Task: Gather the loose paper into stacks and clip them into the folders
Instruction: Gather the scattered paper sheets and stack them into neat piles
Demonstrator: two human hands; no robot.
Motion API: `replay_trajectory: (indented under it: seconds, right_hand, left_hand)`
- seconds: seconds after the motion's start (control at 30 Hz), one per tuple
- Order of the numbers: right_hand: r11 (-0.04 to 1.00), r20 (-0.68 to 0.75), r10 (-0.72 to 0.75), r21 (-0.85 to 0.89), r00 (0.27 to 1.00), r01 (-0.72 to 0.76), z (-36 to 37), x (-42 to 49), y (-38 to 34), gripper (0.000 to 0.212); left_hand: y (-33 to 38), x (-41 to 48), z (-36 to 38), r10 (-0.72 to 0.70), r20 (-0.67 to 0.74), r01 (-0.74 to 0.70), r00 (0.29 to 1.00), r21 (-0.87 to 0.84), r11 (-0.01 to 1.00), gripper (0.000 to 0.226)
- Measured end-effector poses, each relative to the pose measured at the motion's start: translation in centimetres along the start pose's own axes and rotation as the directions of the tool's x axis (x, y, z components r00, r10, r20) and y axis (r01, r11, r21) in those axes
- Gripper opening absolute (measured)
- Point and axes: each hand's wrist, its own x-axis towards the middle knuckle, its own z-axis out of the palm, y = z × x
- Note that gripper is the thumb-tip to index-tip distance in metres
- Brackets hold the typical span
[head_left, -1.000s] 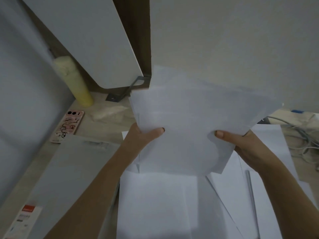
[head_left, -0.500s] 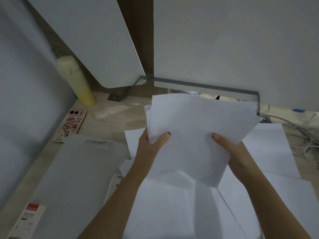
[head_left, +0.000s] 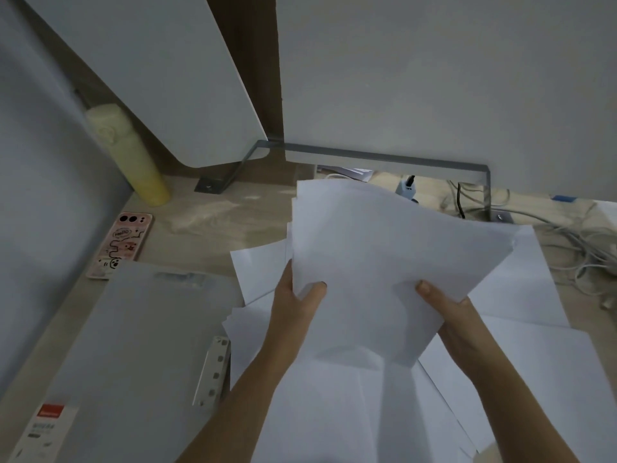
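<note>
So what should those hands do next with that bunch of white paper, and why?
Probably tap the held bunch of white paper sheets on the wooden desk to square it. The left hand and right hand each grip its lower edges, and its sheet edges sit staggered at the upper left, too uneven for clipping into the flat grey folder beside it.

yellow bottle (head_left: 133, 155), pink phone (head_left: 122, 243), cables (head_left: 567, 238)
</note>
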Motion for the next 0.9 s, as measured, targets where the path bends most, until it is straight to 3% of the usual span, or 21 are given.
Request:
replay_trajectory:
  seconds: [0.13,0.27,0.47,0.6,0.73,0.8,0.9]
  right_hand:
    - [0.998,-0.038,0.011,0.062,0.999,-0.008,-2.2,-0.2,-0.1,0.039]
    - [0.998,-0.099,0.039,0.043,0.994,-0.035,-1.9,-1.0,1.9,0.063]
    - [0.999,-0.099,-0.015,0.051,0.995,0.02,-0.6,-1.2,1.5,0.069]
    - [1.0,-0.14,-0.014,0.012,0.99,0.015,-1.4,-1.6,1.7,0.08]
    - [0.997,-0.155,0.075,-0.01,0.985,-0.078,-0.4,-1.8,3.7,0.085]
    - [0.996,-0.155,0.082,-0.01,0.985,-0.085,0.2,-1.8,3.7,0.08]
    - [0.995,-0.231,0.09,0.065,0.969,-0.077,-0.3,-1.5,3.6,0.046]
  left_hand:
    - [0.3,-0.2,-1.7,0.1,-0.025,-0.099,0.995,0.064,0.993,0.022]
    - [-0.9,-0.8,-0.9,-0.005,0.029,0.001,1.0,0.135,0.991,0.022]
    - [-0.9,-1.5,-0.2,-0.02,-0.032,0.022,0.999,0.054,0.998,0.042]
    - [-1.3,-1.5,-0.7,-0.001,-0.05,0.006,0.999,0.087,0.996,0.028]
    - [-2.3,-1.8,0.6,-0.06,0.004,0.059,0.998,0.114,0.992,0.029]
    - [-2.2,-1.8,1.2,-0.052,-0.011,0.052,0.999,0.106,0.993,0.03]
    - [-2.1,-1.7,1.1,-0.028,-0.094,0.036,0.995,0.086,0.996,0.036]
